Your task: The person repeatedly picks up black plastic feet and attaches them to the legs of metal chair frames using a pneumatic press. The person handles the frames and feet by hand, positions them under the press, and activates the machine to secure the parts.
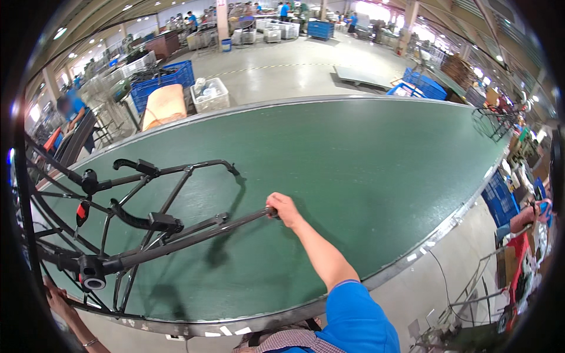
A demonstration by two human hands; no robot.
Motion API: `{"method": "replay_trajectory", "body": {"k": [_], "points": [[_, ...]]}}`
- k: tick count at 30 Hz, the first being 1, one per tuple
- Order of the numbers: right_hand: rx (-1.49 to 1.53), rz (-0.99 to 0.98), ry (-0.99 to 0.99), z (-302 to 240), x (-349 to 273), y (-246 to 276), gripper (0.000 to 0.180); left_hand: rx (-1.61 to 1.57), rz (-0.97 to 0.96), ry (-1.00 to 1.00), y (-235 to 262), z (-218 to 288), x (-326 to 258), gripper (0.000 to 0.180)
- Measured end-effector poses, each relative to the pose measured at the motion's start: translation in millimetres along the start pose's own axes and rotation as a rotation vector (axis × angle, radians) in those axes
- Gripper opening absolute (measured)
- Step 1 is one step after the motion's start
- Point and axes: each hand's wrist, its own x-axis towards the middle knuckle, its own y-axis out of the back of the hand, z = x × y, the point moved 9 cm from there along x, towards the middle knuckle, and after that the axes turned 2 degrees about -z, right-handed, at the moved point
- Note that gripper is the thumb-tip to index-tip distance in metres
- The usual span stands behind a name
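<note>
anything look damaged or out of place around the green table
Nothing looks clearly damaged; the black frame in the right hand shows no obvious break. One untidy spot: small white patches scattered unevenly along the green table's near rim, standing out against the grey.

- Head-worn fisheye, looking down and ahead, near the green desk [365,176].
- Toward twelve o'clock: distant floor [282,79].
- At nine o'clock, the rim seems stretched.
</note>
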Motion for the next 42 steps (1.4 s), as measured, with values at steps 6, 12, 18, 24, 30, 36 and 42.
{"method": "replay_trajectory", "body": {"k": [6,12,18,24,30,36,42], "points": [[-0.062,0.249,0.195,-168.1,-186.2,165.1,0.019,-0.104,-0.272,0.059,-122.2,72.7,-75.7,0.024],[-0.347,0.618,0.423,-329.4,-470.9,307.5,0.018,-0.351,-0.936,0.052,-281.5,187.6,-271.8,0.019],[-0.618,0.983,0.435,-386.8,-781.8,345.5,0.029,-0.577,-1.277,-0.178,-372.7,287.4,-430.2,0.036],[-0.502,1.411,0.259,-314.9,-1006.3,282.7,0.017,-0.689,-1.76,-0.131,-485.4,355.3,-639.9,0.038],[-0.275,1.807,0.161,-185.0,-1128.9,174.4,0.016,-0.587,-2.208,-0.23,-510.6,425.8,-831.4,0.038],[0.067,2.012,0.065,-71.4,-1173.7,58.1,0.021,-0.48,-2.549,-0.476,-483.5,495.7,-992.2,0.04],[0.216,2.135,0.271,-36.9,-1155.8,-50.0,0.022,-0.494,-2.663,-0.676,-461.9,552.0,-1026.9,0.039]]}}
